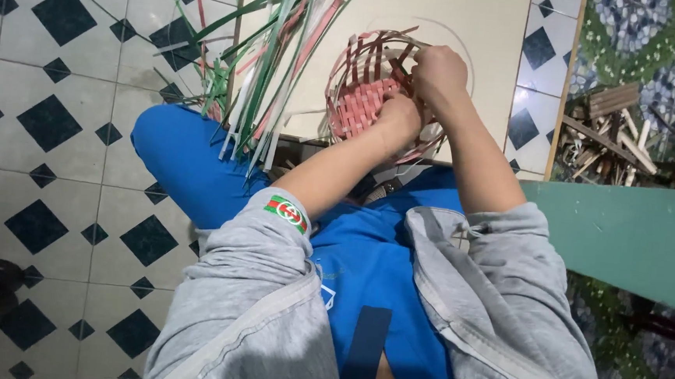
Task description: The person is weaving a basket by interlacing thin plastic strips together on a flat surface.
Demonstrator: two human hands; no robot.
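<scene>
A half-woven pink and red strip basket (367, 94) is seen resting on a cream board (480, 34) just ahead of the seated person's knees, its loose upright strips fanned around the rim. The left hand (399, 115) is pressed against the basket's near side, fingers curled in on the weave, though exactly what is pinched cannot be told. The right hand (438, 72) is closed over strips at the far rim. A sheaf of green, white and pink strips (271, 68) is laid across the blue-clad knee (183, 157) and the black-and-white tiled floor (53, 117). Short wooden sticks (606, 132) are heaped to the right.
</scene>
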